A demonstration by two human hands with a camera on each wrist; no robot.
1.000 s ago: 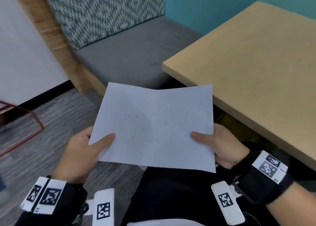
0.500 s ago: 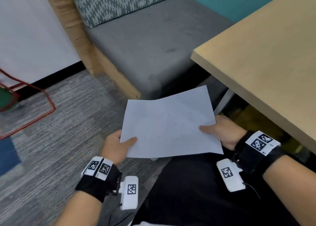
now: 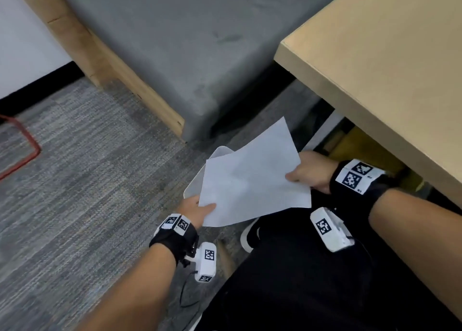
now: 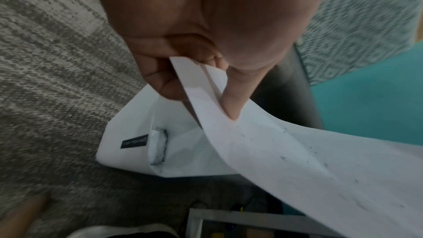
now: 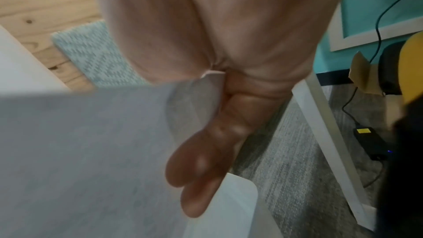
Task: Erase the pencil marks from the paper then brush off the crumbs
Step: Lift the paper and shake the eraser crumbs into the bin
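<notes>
Lower and tilted now: the paper (image 3: 252,178) has dropped from chest height beside the table to down near the floor, lower centre of the head view, and it slopes toward the upper left of the frame. Left hand (image 3: 197,209) pinches the near-left corner, thumb on top, fingers curled under. Right hand (image 3: 310,172) grips the right edge, thumb on top and fingers flat beneath; the right wrist view shows them under the sheet.

A white bin (image 3: 197,178) sits on the carpet (image 3: 82,180) directly under the sheet's left side, its rim peeking out at the upper left of the paper. The left wrist view shows the bin open below the hanging sheet with a pale dirty-edged lump in it, maybe an eraser; cannot tell for sure.

Key relation: the sheet's long axis runs lower left to upper right in the head view, between the hands. The left hand is nearer the bin, the right hand well clear of it by the table (image 3: 375,63). Any tipping has to run toward the left side.

Versus a second ago, the many dark specks across the middle are hardly visible from the head camera, though the left wrist view shows several crumbs (image 4: 283,157) clinging to the sheet. Probably the crumb-shedding step, erasing done. The camera has also swung down, so the grey bench (image 3: 175,50) fills the top.
</notes>
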